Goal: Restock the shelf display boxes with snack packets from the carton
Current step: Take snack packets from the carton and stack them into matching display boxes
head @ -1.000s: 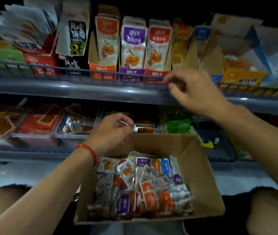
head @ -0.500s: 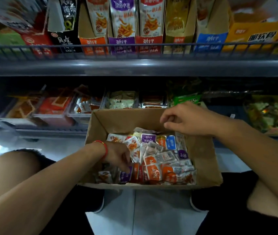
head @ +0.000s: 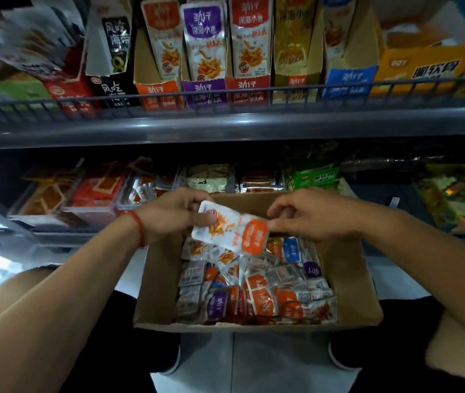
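I hold one orange-and-white snack packet [head: 229, 228] over the far end of the cardboard carton [head: 347, 282], tilted, its orange end to my right. My left hand [head: 173, 214] has its grip closed on the packet's white end, thumb on top; my right hand [head: 307, 215] pinches the orange end between fingertips. A red cord bracelet [head: 137, 226] circles my left wrist. Below, the carton lies full of loose orange, purple and blue packets [head: 254, 290]. On the upper shelf [head: 225, 127], behind a wire rail, stand the orange display box [head: 159, 90], the purple display box [head: 204, 89] and the red display box [head: 248, 86], each holding upright packets.
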`<action>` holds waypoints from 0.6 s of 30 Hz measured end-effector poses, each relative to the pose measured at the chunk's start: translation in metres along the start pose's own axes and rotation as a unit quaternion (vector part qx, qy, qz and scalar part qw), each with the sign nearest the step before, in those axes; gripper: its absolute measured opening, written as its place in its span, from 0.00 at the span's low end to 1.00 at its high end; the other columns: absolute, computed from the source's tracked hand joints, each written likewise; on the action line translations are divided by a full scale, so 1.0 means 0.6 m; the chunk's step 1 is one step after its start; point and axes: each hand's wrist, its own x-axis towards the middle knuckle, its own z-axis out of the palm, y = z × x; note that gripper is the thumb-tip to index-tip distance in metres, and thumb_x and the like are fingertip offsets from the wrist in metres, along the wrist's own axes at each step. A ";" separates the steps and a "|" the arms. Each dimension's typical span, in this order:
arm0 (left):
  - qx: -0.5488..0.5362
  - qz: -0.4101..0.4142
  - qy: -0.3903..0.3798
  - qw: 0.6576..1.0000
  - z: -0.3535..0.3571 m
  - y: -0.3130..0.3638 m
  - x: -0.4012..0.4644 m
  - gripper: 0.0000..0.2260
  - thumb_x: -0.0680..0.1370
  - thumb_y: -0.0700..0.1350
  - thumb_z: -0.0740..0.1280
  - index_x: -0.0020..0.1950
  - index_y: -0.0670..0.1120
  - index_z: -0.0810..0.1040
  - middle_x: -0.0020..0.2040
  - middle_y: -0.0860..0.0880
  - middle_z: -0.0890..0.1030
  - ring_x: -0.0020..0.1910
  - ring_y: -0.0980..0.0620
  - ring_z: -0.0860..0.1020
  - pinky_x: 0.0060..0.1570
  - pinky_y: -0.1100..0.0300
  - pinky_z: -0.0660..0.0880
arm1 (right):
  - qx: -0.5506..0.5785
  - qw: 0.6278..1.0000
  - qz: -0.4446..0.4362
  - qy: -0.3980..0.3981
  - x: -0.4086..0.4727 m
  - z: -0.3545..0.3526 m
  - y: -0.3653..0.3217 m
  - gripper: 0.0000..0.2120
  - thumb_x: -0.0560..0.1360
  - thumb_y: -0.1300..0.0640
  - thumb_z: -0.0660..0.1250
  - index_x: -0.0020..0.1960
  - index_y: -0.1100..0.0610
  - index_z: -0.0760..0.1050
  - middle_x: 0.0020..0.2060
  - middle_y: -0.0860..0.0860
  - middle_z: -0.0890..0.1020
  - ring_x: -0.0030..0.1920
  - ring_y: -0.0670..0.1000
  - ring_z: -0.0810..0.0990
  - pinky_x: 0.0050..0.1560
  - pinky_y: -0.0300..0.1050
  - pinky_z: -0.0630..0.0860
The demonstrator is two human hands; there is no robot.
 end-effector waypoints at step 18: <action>-0.232 0.223 0.229 0.919 -0.050 0.072 -0.005 0.07 0.80 0.43 0.70 0.53 0.41 0.82 0.43 0.44 0.86 0.41 0.49 0.84 0.41 0.58 0.81 | 0.152 0.892 -0.042 0.424 0.008 -0.104 -0.111 0.04 0.79 0.54 0.69 0.51 0.45 0.78 0.44 0.44 0.84 0.43 0.43 0.84 0.41 0.40 0.82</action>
